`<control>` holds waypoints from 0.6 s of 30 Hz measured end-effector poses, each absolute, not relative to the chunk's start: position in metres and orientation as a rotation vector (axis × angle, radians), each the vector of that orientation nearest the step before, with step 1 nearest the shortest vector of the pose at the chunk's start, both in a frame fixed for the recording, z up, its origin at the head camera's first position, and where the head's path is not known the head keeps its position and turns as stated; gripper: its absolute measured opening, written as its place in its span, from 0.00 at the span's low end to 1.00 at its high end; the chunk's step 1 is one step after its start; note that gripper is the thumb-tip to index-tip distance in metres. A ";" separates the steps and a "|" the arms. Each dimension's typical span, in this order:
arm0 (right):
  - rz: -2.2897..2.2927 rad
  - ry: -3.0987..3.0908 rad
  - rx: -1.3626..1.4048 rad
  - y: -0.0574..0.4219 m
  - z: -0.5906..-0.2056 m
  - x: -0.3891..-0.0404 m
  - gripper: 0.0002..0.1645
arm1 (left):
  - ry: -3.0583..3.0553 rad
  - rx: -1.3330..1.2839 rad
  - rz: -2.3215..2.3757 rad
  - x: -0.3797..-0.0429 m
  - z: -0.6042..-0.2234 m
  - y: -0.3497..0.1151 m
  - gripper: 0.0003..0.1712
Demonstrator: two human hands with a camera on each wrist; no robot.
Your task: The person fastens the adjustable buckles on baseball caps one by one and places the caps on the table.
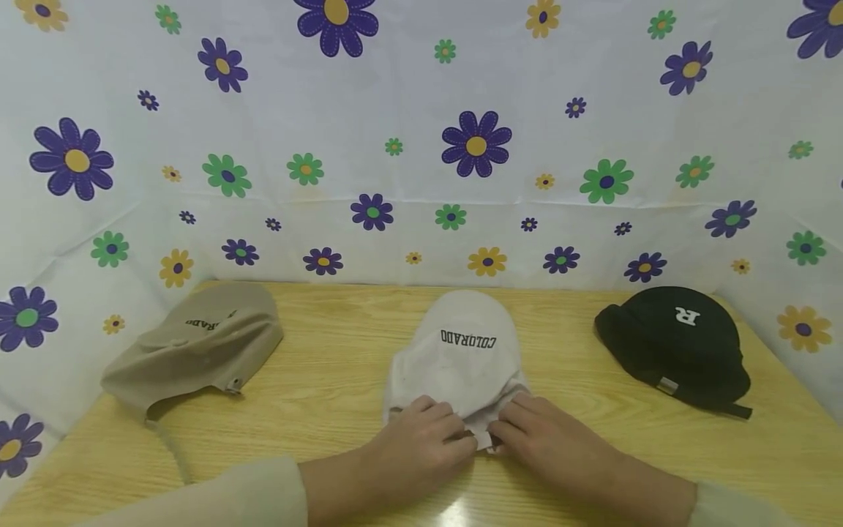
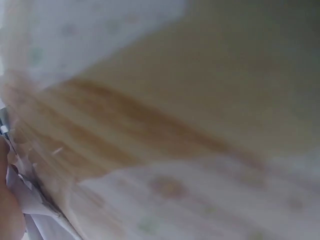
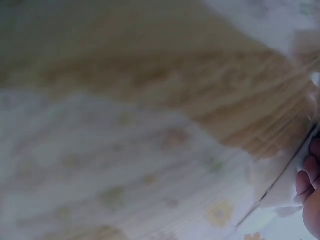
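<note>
A white baseball cap [image 1: 454, 366] with COLORADO lettering, upside down in the head view, lies at the middle of the table. The left hand [image 1: 421, 450] grips its near edge from the left, fingers curled. On the other side the right hand [image 1: 556, 443] pinches the same edge near the strap [image 1: 483, 438], which shows between the two hands. Part of the near edge is hidden under the fingers. In the left wrist view the hand [image 2: 7, 215] shows only at the left border; the right wrist view has curled fingers [image 3: 307, 177] at its right border.
On the left of the wooden table [image 1: 329, 351] lies a beige cap [image 1: 217, 344], its loose strap [image 1: 171, 446] trailing toward the left sleeve [image 1: 263, 490]. A black cap [image 1: 678, 351] with a white R sits at the right. Flower-print cloth [image 1: 395, 95] encloses the back and sides.
</note>
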State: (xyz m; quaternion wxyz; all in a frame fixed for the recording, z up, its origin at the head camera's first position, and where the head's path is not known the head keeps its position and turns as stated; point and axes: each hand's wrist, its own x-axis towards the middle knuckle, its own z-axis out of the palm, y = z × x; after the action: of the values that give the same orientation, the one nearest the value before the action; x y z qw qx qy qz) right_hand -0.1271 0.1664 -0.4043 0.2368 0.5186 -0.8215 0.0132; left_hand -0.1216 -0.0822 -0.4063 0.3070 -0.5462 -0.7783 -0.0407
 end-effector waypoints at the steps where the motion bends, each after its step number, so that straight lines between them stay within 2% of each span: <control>1: 0.039 -2.255 1.423 0.166 -0.405 -0.127 0.11 | -2.062 -1.440 -0.111 -0.122 -0.406 -0.082 0.03; 18: 0.007 -2.266 1.406 0.158 -0.406 -0.126 0.12 | -2.033 -1.454 -0.197 -0.122 -0.406 -0.083 0.02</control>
State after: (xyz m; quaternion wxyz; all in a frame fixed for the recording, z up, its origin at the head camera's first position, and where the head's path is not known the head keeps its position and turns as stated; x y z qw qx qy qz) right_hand -0.1263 0.1577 -0.4060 0.2351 0.5125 -0.8259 0.0025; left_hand -0.1216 -0.0829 -0.4056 0.3117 -0.5511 -0.7704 -0.0747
